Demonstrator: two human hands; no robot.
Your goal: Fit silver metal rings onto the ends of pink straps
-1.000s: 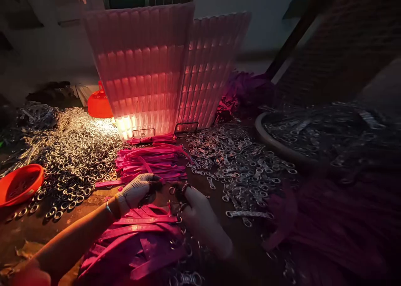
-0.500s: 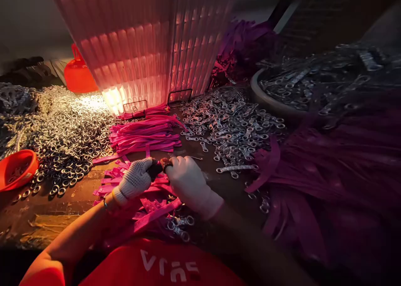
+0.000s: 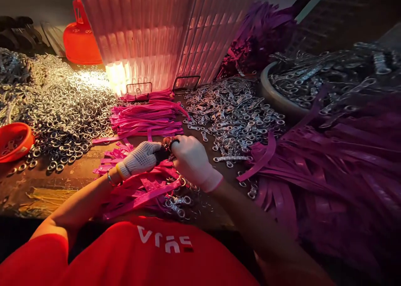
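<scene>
Both hands wear white gloves with dark, worn fingertips and meet above a loose heap of pink straps (image 3: pixel 147 191). My left hand (image 3: pixel 141 157) is closed, thumb against fingers, its tips touching those of the other hand. My right hand (image 3: pixel 191 157) is curled, knuckles up. Whatever is pinched between them is hidden by the fingers and dark fingertips. Under my right wrist, a few silver metal links with ring ends (image 3: pixel 178 202) lie by the straps. Beyond the hands is a neater stack of pink straps (image 3: pixel 145 120).
Silver rings (image 3: pixel 67 123) are heaped at left beside an orange bowl (image 3: pixel 29 137). Metal links (image 3: pixel 234 117) spread right of centre, before a basin (image 3: pixel 271 87) of more pieces. Pink straps (image 3: pixel 326 169) cover the right side. A ribbed translucent panel (image 3: pixel 140 35) and red container (image 3: pixel 82 41) stand behind.
The view has tilted down, so the bench appears higher and more of the red shirt shows. My hands stay together; the right has turned slightly. A ring by the strap's end shows more clearly.
</scene>
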